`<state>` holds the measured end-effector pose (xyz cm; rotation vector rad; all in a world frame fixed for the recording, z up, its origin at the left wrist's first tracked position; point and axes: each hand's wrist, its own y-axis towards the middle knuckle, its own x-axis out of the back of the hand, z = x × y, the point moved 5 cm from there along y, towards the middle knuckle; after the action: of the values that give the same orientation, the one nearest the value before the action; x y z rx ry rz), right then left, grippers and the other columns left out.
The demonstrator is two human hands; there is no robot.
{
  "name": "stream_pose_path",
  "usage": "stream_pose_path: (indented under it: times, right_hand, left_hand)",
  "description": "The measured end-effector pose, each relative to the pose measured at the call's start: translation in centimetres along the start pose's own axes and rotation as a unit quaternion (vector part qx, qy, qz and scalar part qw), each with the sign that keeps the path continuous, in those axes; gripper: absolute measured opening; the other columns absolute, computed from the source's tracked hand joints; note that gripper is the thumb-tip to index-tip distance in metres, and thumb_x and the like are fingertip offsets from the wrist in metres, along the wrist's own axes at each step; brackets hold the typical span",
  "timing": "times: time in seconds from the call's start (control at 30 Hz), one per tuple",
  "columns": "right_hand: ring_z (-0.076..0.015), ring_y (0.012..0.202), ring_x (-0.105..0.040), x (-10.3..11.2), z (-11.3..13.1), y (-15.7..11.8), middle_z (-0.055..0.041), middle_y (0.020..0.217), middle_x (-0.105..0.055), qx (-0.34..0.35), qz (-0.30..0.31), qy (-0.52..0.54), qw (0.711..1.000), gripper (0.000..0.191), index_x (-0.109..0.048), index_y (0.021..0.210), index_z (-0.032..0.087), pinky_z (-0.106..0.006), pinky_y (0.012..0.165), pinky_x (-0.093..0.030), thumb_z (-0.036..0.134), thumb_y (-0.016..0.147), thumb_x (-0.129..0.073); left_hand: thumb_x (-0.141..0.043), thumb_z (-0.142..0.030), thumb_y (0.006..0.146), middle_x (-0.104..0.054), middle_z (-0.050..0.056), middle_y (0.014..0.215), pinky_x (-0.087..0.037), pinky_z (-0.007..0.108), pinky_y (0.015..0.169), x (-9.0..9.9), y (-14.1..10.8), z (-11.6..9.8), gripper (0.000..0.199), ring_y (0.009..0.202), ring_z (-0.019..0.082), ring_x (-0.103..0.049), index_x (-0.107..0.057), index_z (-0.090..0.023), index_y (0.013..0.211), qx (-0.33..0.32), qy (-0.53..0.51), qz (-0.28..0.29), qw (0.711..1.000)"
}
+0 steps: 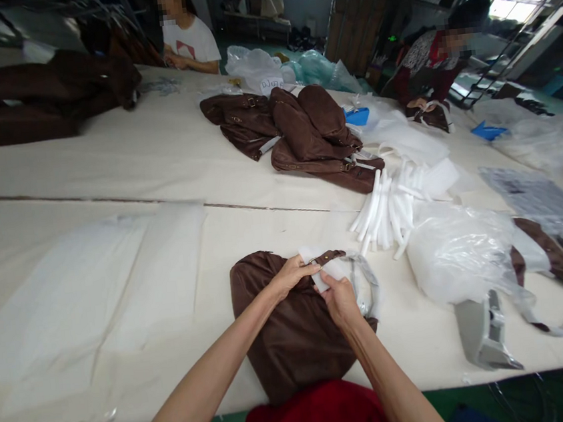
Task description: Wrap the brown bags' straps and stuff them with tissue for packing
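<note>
Dark brown, soft leather-like handbag [296, 350] lies at the lower centre of the frame, on the cream-covered bench [243, 225], its lowest edge close to the bench's near edge and the red garment [313, 419]. Both hands are narrowed to pinches on a thin white padding sheet [323, 286] beside the short brown strap with a metal buckle [330, 257]: the left hand [291, 276] from the left, the right hand [339, 297] from below right.

If either pinch loosens, the slick sheet could slip or crease, perhaps leaving the buckle to rub the leather. A hard tug on the strap might drag the limp body askew, or towards the bench's near edge. The pale-wrapped curved handle [371, 282] could also snag on the right wrist.

The handle side points to the upper right; the body's long axis seems to slant from upper left to lower right, though the forearms hide part of it.
</note>
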<state>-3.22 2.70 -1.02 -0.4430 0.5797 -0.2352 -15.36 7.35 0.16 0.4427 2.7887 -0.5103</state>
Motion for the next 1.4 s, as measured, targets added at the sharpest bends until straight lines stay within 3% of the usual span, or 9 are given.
stream_pose_path:
  times: [0.17, 0.3, 0.4, 0.63, 0.97, 1.1, 1.2, 1.3, 1.4]
  right_hand:
    - [-0.0191, 0.078, -0.065, 3.8, 1.2, -1.7, -0.0040, 0.082, -0.069, -0.031, 0.083, -0.164, 0.982, 0.026, -0.067, 0.084, 0.017, -0.033, 0.071, -0.056, 0.032, 0.066, -0.080]
    - [-0.0232, 0.094, -0.064, 6.8, 5.4, -1.0, -0.0080, 0.103, -0.068, 0.145, -0.033, -0.335, 0.930, 0.038, -0.066, 0.105, 0.020, -0.040, 0.085, -0.052, 0.037, 0.071, -0.071]
    - [-0.0255, 0.118, -0.054, 4.5, 8.8, 1.7, -0.0091, 0.126, -0.062, 0.223, 0.013, -0.436, 0.872, 0.046, -0.064, 0.117, 0.022, -0.043, 0.104, -0.040, 0.039, 0.075, -0.069]
    - [-0.0160, 0.062, -0.059, -1.3, 7.5, 8.4, 0.0015, 0.067, -0.067, -0.098, 0.293, -0.430, 0.848, 0.037, -0.063, 0.076, 0.019, -0.028, 0.063, -0.047, 0.043, 0.058, -0.085]
    - [-0.0107, 0.051, -0.050, -1.4, 6.2, 8.9, 0.0066, 0.058, -0.059, -0.028, 0.244, -0.353, 0.903, 0.043, -0.051, 0.071, 0.021, -0.022, 0.049, -0.039, 0.046, 0.059, -0.084]
    - [-0.0203, 0.087, -0.065, 0.1, 7.4, 8.3, -0.0060, 0.102, -0.070, 0.066, 0.221, -0.387, 0.893, 0.041, -0.060, 0.098, 0.021, -0.032, 0.073, -0.053, 0.051, 0.073, -0.073]
    - [-0.0291, 0.137, -0.042, 2.1, 9.1, 6.6, -0.0126, 0.151, -0.042, 0.203, 0.259, -0.456, 0.827, 0.075, -0.050, 0.133, 0.023, -0.049, 0.110, -0.038, 0.045, 0.068, -0.081]
    - [-0.0337, 0.147, -0.022, 3.8, 8.9, 4.9, -0.0119, 0.156, -0.036, 0.267, 0.320, -0.515, 0.749, 0.081, -0.057, 0.131, 0.025, -0.058, 0.120, -0.013, 0.037, 0.058, -0.089]
    - [-0.0321, 0.146, -0.026, 3.9, 7.7, 4.2, -0.0062, 0.144, -0.053, 0.250, 0.330, -0.504, 0.758, 0.046, -0.070, 0.109, 0.031, -0.061, 0.120, -0.006, 0.031, 0.065, -0.086]
  left_hand:
    - [-0.082, -0.033, 0.060, -0.074, 0.006, 0.096, -0.044, 0.033, 0.091, 0.0, 0.0, -0.3, 0.045, 0.095, 0.023, -0.063, -0.073, -0.014, 0.100, 0.005, -0.012, 0.020, 1.000]
    - [-0.080, -0.030, 0.061, -0.075, 0.006, 0.096, -0.044, 0.032, 0.089, 0.2, -0.4, -0.4, 0.043, 0.094, 0.022, -0.064, -0.073, -0.015, 0.101, 0.020, -0.012, 0.043, 0.999]
    - [-0.080, -0.031, 0.063, -0.075, 0.006, 0.095, -0.045, 0.032, 0.088, -0.2, -0.7, -0.7, 0.043, 0.092, 0.022, -0.064, -0.073, -0.015, 0.102, 0.028, -0.011, 0.077, 0.997]
    - [-0.082, -0.028, 0.063, -0.073, 0.002, 0.086, -0.047, 0.029, 0.080, -0.4, -0.4, -1.0, 0.036, 0.084, 0.018, -0.063, -0.073, -0.016, 0.096, 0.017, 0.004, 0.098, 0.995]
    - [-0.084, -0.034, 0.061, -0.065, 0.001, 0.067, -0.041, 0.026, 0.058, 0.1, 0.2, 0.2, 0.028, 0.058, 0.013, -0.052, -0.070, -0.014, 0.076, 0.057, 0.009, 0.089, 0.994]
    - [-0.081, -0.032, 0.062, -0.063, 0.001, 0.062, -0.041, 0.026, 0.058, 0.4, 0.3, 0.4, 0.022, 0.057, 0.013, -0.051, -0.069, -0.014, 0.067, 0.069, 0.017, 0.080, 0.994]
    - [-0.080, -0.031, 0.062, -0.064, 0.001, 0.063, -0.042, 0.026, 0.058, 0.6, 0.2, 0.2, 0.021, 0.058, 0.013, -0.052, -0.069, -0.014, 0.065, 0.076, -0.001, 0.069, 0.995]
    - [-0.081, -0.030, 0.061, -0.066, 0.001, 0.067, -0.043, 0.025, 0.059, 0.9, 0.3, 0.0, 0.021, 0.061, 0.013, -0.054, -0.071, -0.014, 0.069, 0.082, -0.019, 0.053, 0.995]
    - [-0.081, -0.031, 0.061, -0.067, 0.002, 0.068, -0.044, 0.025, 0.059, 1.0, 0.4, 0.0, 0.021, 0.062, 0.014, -0.054, -0.072, -0.015, 0.072, 0.087, -0.017, 0.056, 0.994]
